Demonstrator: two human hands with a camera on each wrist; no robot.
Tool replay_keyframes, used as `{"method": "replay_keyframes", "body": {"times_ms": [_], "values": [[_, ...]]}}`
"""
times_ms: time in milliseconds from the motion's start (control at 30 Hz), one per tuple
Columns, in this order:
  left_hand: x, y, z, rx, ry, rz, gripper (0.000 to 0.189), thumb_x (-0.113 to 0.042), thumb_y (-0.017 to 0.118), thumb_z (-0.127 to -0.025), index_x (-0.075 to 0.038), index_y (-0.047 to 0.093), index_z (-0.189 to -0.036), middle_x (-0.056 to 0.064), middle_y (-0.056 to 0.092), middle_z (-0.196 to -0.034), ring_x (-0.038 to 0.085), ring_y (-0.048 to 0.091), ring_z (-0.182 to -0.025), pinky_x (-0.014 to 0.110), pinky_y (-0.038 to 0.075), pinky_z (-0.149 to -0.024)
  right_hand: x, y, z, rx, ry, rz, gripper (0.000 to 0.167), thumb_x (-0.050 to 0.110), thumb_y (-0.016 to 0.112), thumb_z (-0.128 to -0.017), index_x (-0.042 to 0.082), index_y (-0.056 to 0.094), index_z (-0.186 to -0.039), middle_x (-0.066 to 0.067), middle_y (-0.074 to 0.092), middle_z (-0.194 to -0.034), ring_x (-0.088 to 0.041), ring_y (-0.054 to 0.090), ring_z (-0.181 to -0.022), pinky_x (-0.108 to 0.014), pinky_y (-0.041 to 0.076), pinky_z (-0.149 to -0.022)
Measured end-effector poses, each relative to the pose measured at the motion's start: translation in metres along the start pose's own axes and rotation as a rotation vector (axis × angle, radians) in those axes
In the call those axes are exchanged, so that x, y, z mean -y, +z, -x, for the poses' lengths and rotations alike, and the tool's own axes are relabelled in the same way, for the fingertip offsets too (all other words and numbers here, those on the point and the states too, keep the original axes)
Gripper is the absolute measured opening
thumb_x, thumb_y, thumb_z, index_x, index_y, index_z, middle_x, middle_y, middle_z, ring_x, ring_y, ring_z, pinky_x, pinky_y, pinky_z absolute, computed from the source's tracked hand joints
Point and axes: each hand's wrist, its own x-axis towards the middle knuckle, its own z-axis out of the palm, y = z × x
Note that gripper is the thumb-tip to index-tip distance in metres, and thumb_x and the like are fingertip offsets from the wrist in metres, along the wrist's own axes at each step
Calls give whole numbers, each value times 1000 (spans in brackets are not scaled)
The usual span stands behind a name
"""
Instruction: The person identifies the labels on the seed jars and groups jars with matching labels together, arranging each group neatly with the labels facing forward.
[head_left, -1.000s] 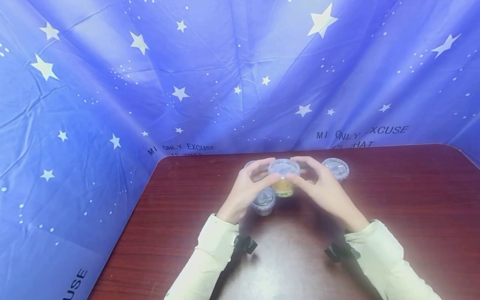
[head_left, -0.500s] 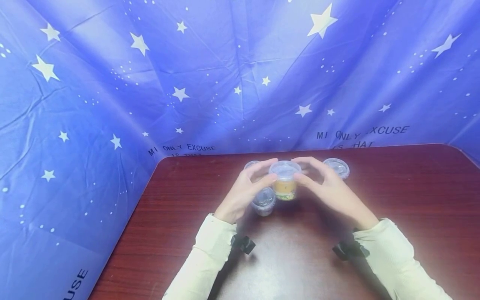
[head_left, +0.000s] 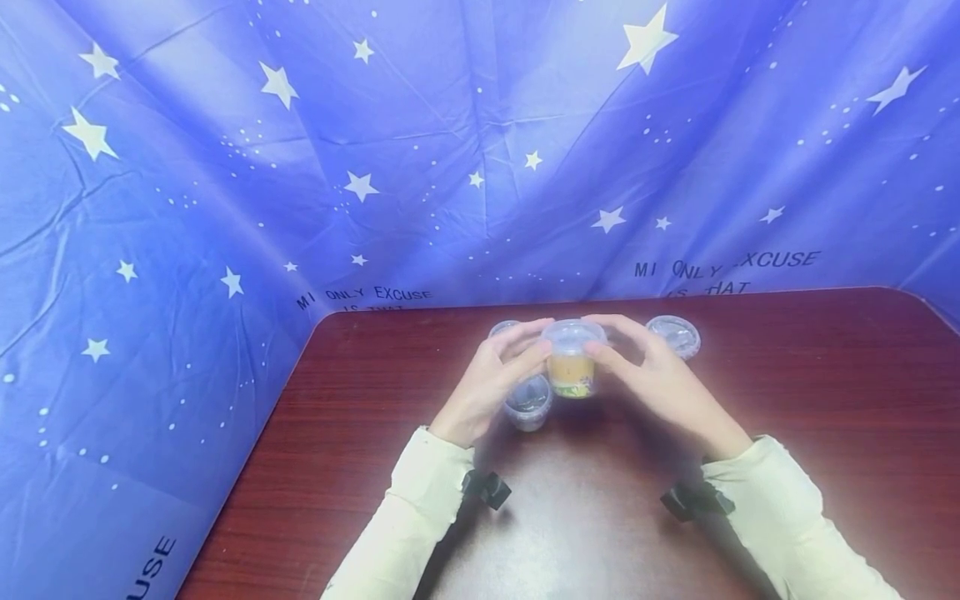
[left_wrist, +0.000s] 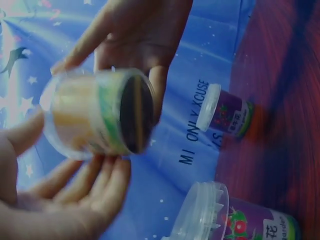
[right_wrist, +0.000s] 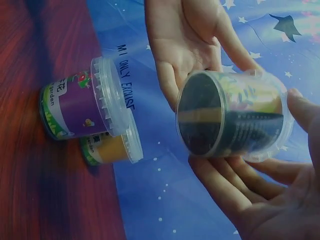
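My left hand [head_left: 483,383] and right hand [head_left: 660,383] hold a clear plastic tub [head_left: 573,367] between them, thumbs in front and fingers reaching behind near the lid. The tub has a yellow label with a green lower band. In the left wrist view it is tilted, its dark base [left_wrist: 136,115] facing right. Dark contents show through the tub [right_wrist: 200,115] in the right wrist view. It hangs above the table.
On the dark red table [head_left: 375,467], a lidded tub [head_left: 528,404] stands close by the left hand. Another tub [head_left: 502,328] is partly hidden behind that hand. A third tub [head_left: 675,337] stands behind the right hand. Blue starry cloth [head_left: 480,150] hangs behind.
The held tub has shifted slightly right and tipped so more of its yellow label shows. The right hand has moved slightly right. The other tubs have stayed put.
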Motion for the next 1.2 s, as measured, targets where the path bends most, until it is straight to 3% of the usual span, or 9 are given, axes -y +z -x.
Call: {"method": "replay_keyframes", "body": {"times_ms": [133,333,600,967,1200], "values": [[-1,4,0,-63,26,-4,41,-15,69,-93,-7,60,-133,12,63,-129,25,66,-115,43,52,-101,0,1,0,-53,26,-15,52,44,59,-98,17,50,-142,-10,57,-137,-34,53,-128,-59,41,-106],[-3,13,3,-94,59,-113,44,-21,73,-91,-14,61,-133,4,65,-128,19,63,-118,35,51,-101,2,6,-1,-112,13,-36,50,41,64,-96,14,53,-136,-13,61,-130,-35,60,-118,-53,53,-94],[-1,16,0,-135,69,-143,45,-24,76,-88,-17,63,-131,0,67,-125,17,64,-115,35,50,-102,5,13,-1,-131,9,-54,56,41,69,-92,10,51,-134,-13,63,-125,-33,61,-115,-50,54,-93],[-1,5,1,-70,56,-112,44,-22,72,-92,-16,61,-134,5,66,-127,19,64,-117,36,50,-102,0,8,0,-64,-22,-47,45,39,61,-98,14,51,-135,-12,61,-128,-31,60,-119,-52,51,-98],[1,1,0,1,47,-128,44,-22,65,-96,-15,56,-139,6,63,-130,19,61,-122,36,47,-106,-1,6,1,-38,-55,-46,41,31,62,-99,12,52,-135,-9,63,-128,-28,60,-120,-44,51,-100]]}}
